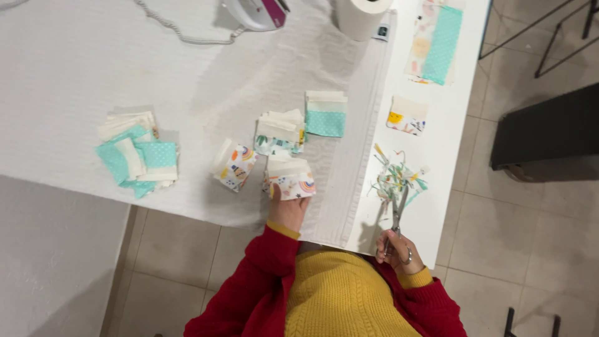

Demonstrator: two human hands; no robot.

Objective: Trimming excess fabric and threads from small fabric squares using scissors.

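The left hand (288, 209) grips the near edge of a small folded fabric piece with a cream band and a rainbow print (289, 179), fingers closed around it; the piece rests on the white textured ironing cloth (93, 68) that covers the table. The right hand (398, 251) is closed through the handles of one pair of metal scissors (399, 215), whose blades point away from the person toward a single heap of thin trimmed fabric strips in teal, yellow and white (398, 176) on the bare white tabletop (449, 143).

On the cloth lie five groups of fabric pieces: the held one, one loose printed piece with a cream end (233, 166) just to its left, one stack of cream and printed pieces (280, 132) beyond it, one stack of teal dotted and cream pieces (326, 114) touching that stack's right side, and one spread pile of teal dotted and cream pieces (138, 152) well apart to the left.

On the bare tabletop sit two more: one small printed piece with a cream band (407, 116) and one longer strip of pale print and teal dotted fabric (437, 42). At the far edge stand one white iron with a magenta panel (256, 12), its one coiled white cord (178, 31), and one white paper roll (362, 15).
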